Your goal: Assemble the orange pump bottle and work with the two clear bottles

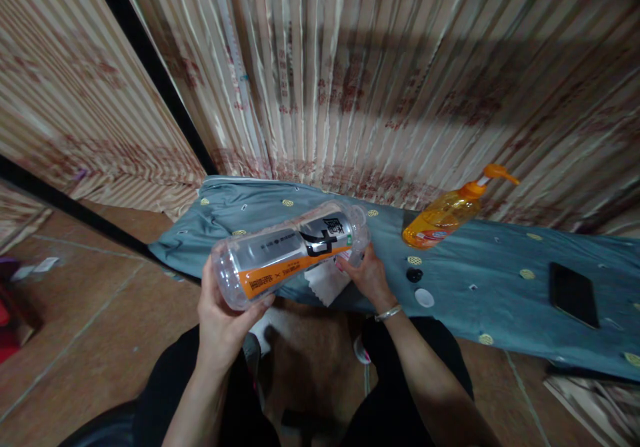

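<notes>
A large clear plastic bottle [293, 250] with a silver and orange label lies tilted in the air over the near edge of the cloth-covered table. My left hand [223, 327] is wrapped round its left end. At the other end my right hand [367, 277], with a bracelet at the wrist, grips the bottle near its neck. Beneath the bottle, beside my right hand, a white paper sheet [327, 283] with a jagged edge shows in part. Right of my right hand are a small black cap [414, 274] and a white round disc [424, 297].
An orange pump bottle [443, 217] stands towards the back of the blue-green cloth [500, 287]. Farther right lies a dark phone [573, 295]. Striped curtains [310, 87] hang behind, and black poles [150, 67] cross at the left.
</notes>
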Available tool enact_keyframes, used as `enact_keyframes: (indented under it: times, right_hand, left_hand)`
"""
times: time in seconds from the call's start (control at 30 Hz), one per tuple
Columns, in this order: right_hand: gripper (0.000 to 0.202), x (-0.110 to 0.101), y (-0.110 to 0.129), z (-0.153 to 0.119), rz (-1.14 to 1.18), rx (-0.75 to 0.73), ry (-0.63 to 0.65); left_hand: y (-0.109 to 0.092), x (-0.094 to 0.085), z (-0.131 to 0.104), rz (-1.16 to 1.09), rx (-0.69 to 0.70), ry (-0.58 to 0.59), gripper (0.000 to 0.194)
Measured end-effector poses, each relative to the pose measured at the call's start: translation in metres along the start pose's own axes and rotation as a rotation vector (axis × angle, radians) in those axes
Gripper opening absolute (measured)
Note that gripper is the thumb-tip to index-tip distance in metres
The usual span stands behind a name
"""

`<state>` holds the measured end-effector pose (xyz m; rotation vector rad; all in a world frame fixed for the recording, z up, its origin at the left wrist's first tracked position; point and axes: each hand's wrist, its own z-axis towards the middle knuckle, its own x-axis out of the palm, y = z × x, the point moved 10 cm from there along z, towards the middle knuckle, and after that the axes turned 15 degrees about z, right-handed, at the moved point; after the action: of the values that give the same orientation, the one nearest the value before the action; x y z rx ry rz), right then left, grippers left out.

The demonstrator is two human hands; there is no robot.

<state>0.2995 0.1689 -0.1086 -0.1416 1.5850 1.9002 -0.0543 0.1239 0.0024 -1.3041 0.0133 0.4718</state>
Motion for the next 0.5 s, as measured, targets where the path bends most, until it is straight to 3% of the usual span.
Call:
enact_keyframes:
  times: [0.5]
  right_hand:
    - [0.049, -0.0015, 0.0009, 0.0001, -0.019, -0.015, -0.012]
  left_hand:
    - [0.0049, -0.0005, -0.0008, 0.010, 0.005, 0.014, 0.111]
